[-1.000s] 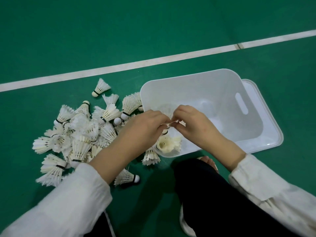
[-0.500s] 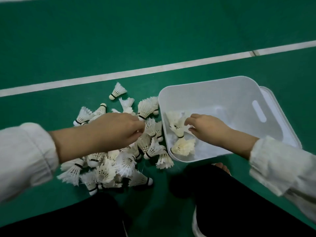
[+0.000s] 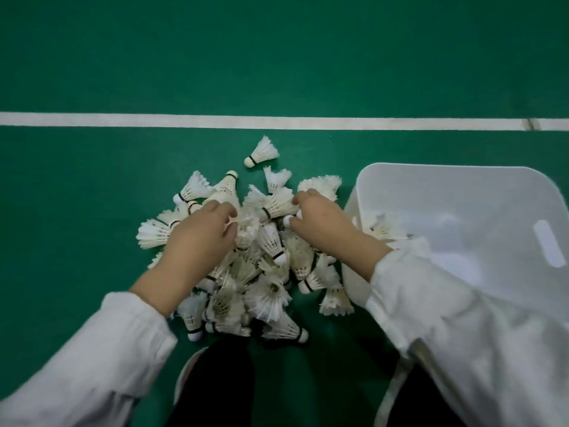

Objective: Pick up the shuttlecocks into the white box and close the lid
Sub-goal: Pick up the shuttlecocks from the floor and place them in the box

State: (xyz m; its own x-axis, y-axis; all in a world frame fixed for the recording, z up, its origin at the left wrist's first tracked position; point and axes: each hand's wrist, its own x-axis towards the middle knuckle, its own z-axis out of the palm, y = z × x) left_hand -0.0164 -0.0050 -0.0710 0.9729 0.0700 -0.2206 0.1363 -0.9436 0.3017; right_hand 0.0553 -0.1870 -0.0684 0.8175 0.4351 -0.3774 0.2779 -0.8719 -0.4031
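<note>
- My L hand [image 3: 200, 235]: fingers curled onto shuttlecock pile [image 3: 268, 291]; grip, can't tell.
- My R hand [image 3: 320, 224]: pinches a shuttlecock [image 3: 287, 221] by its cork.
- Pile lies on green floor [image 3: 92, 211], beside white box [image 3: 462, 195].

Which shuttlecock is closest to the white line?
The shuttlecock lying alone past the heap, cork to the left; all others lie farther from the line.

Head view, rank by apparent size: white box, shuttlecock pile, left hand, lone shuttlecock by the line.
1-2. white box and shuttlecock pile: look alike, sleeve hides part of box
3. left hand
4. lone shuttlecock
</note>
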